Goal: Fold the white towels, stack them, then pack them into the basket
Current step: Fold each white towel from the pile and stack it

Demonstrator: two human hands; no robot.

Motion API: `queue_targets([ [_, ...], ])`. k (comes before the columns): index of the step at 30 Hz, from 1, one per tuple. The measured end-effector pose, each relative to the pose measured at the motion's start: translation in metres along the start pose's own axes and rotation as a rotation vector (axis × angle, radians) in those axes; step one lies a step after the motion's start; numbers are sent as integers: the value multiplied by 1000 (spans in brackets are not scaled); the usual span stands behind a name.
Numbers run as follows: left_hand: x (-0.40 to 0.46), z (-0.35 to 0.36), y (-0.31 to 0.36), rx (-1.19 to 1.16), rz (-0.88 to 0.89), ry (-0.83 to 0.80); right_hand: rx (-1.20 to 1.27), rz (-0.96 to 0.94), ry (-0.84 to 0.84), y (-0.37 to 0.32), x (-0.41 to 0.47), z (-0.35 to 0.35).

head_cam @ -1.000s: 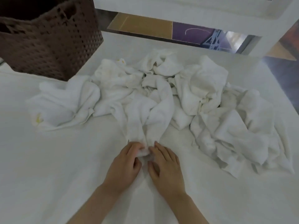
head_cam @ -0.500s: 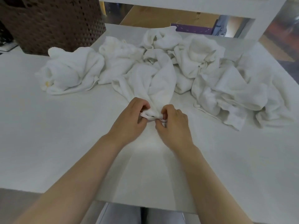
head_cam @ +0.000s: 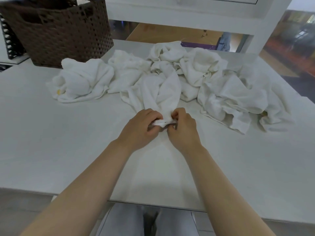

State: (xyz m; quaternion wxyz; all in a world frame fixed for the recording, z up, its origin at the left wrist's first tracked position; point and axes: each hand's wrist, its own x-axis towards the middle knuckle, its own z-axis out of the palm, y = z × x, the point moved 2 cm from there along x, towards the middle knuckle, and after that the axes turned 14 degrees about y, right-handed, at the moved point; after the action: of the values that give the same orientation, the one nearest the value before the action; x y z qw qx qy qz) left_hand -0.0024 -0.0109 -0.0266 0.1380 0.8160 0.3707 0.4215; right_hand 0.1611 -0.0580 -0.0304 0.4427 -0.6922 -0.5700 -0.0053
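White bench (head_cam: 51,150), near edge running across the lower frame, far edge just behind the towel heap; broad bare surface left of and in front of the hands, narrower bare strip to the right before the right edge

Left hand (head_cam: 139,128) and right hand (head_cam: 183,129) side by side at bench centre, both forearms reaching forward from the near edge, knuckles up, fingers curled inward; each hand pinching the near hem of one white towel (head_cam: 160,92), hem bunched between the two grips and raised slightly off the bench, remainder of that towel trailing away into the heap

Heap of crumpled white towels (head_cam: 230,96) in a band across the far half of the bench, unfolded; exact count not determinable, at least five separate bundles distinguishable, leftmost bundle (head_cam: 81,84) lying just in front of the basket

One brown woven basket (head_cam: 64,31) at the far left corner, upright, open top, interior dark and contents not discernible

Two hands, one basket, one towel held
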Motion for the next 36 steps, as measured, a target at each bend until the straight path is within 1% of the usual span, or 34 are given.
queue_targets([
  [2,-1,-2,-2,10,-18,18,0,10,26,2,0,-2],
  [5,0,-5,-3,13,-45,33,-5,40,10,3,0,-2],
  [8,0,-6,-3,-31,-117,12,41,77,28,4,0,-2],
  [12,-1,-5,-1,-72,-27,-48,74,123,48,10,0,1],
  [16,4,-3,1,-55,-21,-65,115,132,22,10,5,5],
  [20,11,6,1,-8,81,-45,141,113,-19,14,12,7],
  [23,16,6,-2,-14,94,-21,147,104,-25,16,14,9],
  [27,17,1,-6,-51,46,-13,76,77,-36,20,17,14],
  [30,16,-2,-2,-78,5,-36,12,58,-2,18,17,13],
  [32,16,-5,-1,-96,-35,-38,27,79,24,15,16,11],
  [34,14,-11,-5,-133,-121,-2,83,114,42,13,16,8],
  [36,13,-19,-11,-222,-229,49,72,83,70,9,15,6],
])
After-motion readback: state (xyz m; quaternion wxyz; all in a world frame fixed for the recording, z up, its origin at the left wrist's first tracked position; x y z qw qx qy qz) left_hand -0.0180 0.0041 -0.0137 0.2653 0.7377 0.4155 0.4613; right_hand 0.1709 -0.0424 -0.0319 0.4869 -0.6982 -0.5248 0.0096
